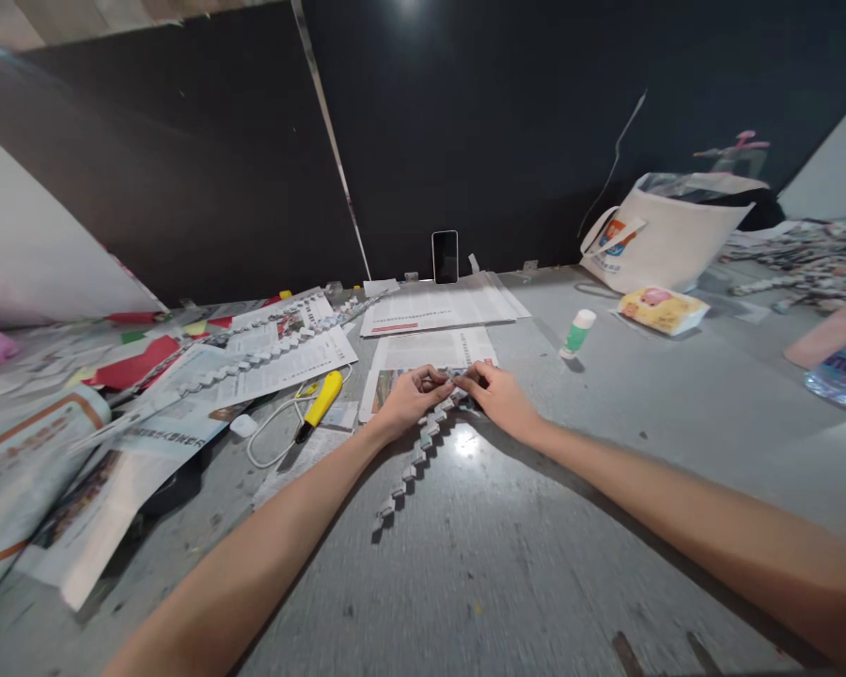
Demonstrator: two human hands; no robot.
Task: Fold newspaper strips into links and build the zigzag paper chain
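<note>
A zigzag chain of folded newspaper strips (415,459) runs from between my hands down toward me, its near end on the grey table. My left hand (415,400) pinches the chain's far end between thumb and fingers. Close against it, my right hand (494,395) grips the same end, fingertips nearly touching the left ones. The exact fold under the fingers is hidden. Just beyond the hands lies a printed newspaper sheet (430,350). Left of my left hand are a yellow-handled cutter (322,402) and a white cable (259,444).
A phone (446,257) stands against the dark panel behind stacked newspapers (441,306). Rightward are a glue stick (578,334), a tissue pack (664,311), a white bag (666,235) and a plastic bottle (842,371). More folded chains (236,367) and papers spread at left.
</note>
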